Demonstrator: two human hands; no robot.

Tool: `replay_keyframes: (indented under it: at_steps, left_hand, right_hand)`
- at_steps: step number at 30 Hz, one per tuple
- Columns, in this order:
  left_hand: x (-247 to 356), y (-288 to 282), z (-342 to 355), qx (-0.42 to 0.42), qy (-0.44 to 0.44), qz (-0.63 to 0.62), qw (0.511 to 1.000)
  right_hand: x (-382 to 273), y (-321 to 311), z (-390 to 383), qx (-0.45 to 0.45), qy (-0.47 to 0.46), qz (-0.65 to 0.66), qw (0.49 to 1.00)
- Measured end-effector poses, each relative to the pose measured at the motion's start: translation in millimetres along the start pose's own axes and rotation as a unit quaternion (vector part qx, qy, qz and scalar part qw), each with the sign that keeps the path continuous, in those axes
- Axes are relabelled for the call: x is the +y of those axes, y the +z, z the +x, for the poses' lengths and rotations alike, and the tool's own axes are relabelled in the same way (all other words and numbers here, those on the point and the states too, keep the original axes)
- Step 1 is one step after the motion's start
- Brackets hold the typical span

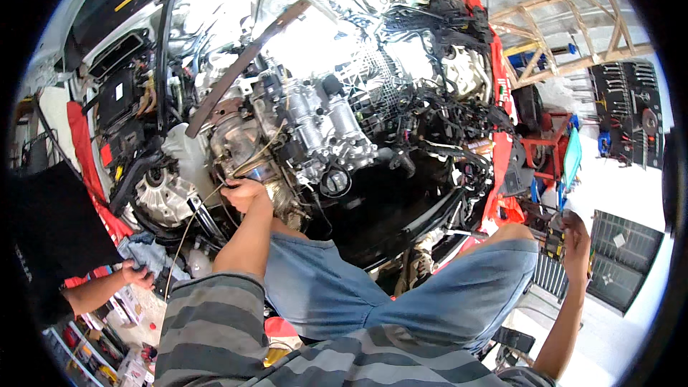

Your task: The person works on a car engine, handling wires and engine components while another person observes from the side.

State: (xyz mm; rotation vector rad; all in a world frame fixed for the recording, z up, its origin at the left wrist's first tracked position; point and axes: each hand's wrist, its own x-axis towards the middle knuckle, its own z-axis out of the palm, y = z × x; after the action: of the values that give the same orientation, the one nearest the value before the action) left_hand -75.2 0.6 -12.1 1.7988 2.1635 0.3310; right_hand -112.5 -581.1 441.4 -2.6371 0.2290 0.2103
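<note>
My left hand (pixel 246 193) is closed, with its fingertips at a thin pale cable (pixel 188 233) beside the metal exhaust part (pixel 240 140) of the engine. The cable hangs down to the left from those fingers. Far out to the right, my right hand (pixel 575 244) is raised with its fingers curled around something dark. A black and yellow object (pixel 555 242) shows just beside it; whether the two are one thing I cannot tell. The silver engine block (pixel 322 125) lies in the open engine bay in front of me.
On the left a co-worker's hand (pixel 137 274) holds a small dark thing. A rusty flat bar (pixel 244 68) lies slantwise over the engine. Red covers (pixel 499 172) line the bay's sides. A red tool cart (pixel 548 147), wooden ladder (pixel 566 32) and wall tool board (pixel 627 111) stand right.
</note>
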Motion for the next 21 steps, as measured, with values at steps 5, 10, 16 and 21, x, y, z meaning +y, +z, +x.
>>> replay_keyframes:
  at_steps: [5, 10, 16, 21]
  left_hand:
    - [9.0, -16.1, -8.3, 0.006, 0.001, -0.034, 0.999]
    - [-5.9, -9.1, 20.3, 0.061, 0.016, -0.129, 0.99]
    - [7.3, -106.6, -115.9, -0.283, 0.247, -0.361, 0.854]
    - [0.0, -212.7, -254.6, -0.715, 0.02, -0.281, 0.64]
  right_hand:
    - [-84.0, 57.3, -10.9, 0.096, -0.021, -0.059, 0.993]
    - [-118.3, 143.0, -23.9, -0.138, -0.174, 0.004, 0.975]
    - [-111.4, 234.4, -14.3, -0.212, -0.199, 0.098, 0.952]
    - [-100.7, 266.8, -3.4, -0.233, -0.061, 0.27, 0.932]
